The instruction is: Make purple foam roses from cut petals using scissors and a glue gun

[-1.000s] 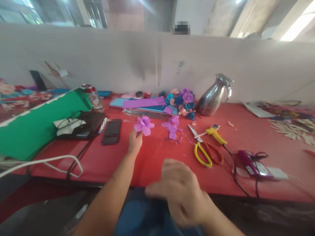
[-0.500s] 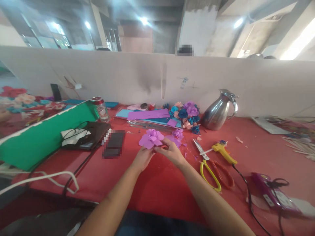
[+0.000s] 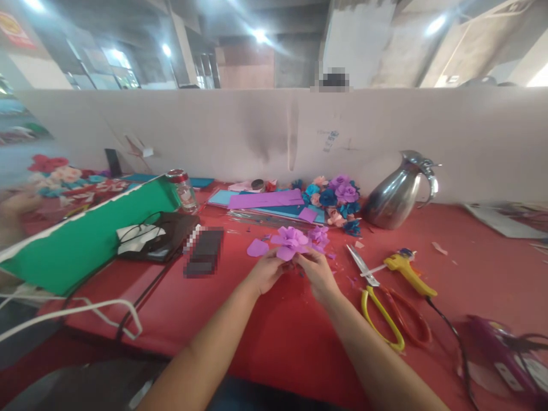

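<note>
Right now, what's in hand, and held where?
A purple paper flower, held from below at its underside by the left hand and right hand; exact fingertip contact is hidden.

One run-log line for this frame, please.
left hand + right hand: fingers at purple paper flower | scissors, glue gun: on red table
</note>
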Motion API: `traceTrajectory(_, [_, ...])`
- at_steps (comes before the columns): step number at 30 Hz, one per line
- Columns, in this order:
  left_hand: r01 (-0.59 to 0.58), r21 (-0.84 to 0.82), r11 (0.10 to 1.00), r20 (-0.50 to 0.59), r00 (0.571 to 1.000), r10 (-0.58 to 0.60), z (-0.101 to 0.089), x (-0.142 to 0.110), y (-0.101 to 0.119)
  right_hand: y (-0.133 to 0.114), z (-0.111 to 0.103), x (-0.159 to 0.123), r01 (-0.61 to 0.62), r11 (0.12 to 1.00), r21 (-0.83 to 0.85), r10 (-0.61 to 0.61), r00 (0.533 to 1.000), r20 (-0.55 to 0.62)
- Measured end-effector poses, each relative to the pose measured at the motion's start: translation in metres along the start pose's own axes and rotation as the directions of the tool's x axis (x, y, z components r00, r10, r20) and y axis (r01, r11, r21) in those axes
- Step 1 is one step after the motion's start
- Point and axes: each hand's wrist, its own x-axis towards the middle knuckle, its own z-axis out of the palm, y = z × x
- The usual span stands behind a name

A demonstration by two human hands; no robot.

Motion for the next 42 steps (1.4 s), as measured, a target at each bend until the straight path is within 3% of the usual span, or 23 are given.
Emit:
traceTrajectory(5, [-0.040,0.027,0.999,-0.018,0.999,0.040,-0.002,0.000,0.000,0.004,0.002,0.001,0.041,0.999,0.006,-0.040,0.999,-0.033])
traceTrajectory(9, [-0.242,0.156,0.958,-0.119,0.958,0.261,-0.003,0.002,0.004,0.000,0.001,0.001,0.094,0.994,-0.052,-0.099,0.991,-0.092])
traceTrajectory(11, [-0.283,0.179,0.942,-0.154,0.938,0.311,-0.003,0.003,0.005,-0.002,0.002,0.001,0.114,0.990,-0.084,-0.121,0.988,-0.093])
traceTrajectory(19, [-0.249,0.196,0.948,-0.197,0.937,0.287,0.000,0.002,0.003,0.006,0.002,0.004,0.157,0.954,-0.257,-0.183,0.980,-0.083])
traceTrajectory(30, [-0.284,0.254,0.925,-0.070,0.948,0.310,-0.002,-0.003,0.009,0.009,0.001,-0.001,0.272,0.839,-0.472,-0.353,0.931,-0.090])
traceTrajectory(35, [-0.199,0.196,0.960,-0.061,0.975,0.215,-0.005,-0.005,0.019,0.005,0.002,-0.002,0.273,0.879,-0.391,-0.329,0.941,-0.084])
traceTrajectory(39, [-0.202,0.148,0.968,-0.113,0.969,0.220,-0.004,-0.003,0.023,0.005,0.003,-0.001,0.265,0.937,-0.228,-0.287,0.955,-0.069])
traceTrajectory(42, [-0.206,0.143,0.968,-0.158,0.961,0.228,-0.002,-0.002,0.021,0.007,0.003,0.000,0.254,0.946,-0.202,-0.274,0.959,-0.073])
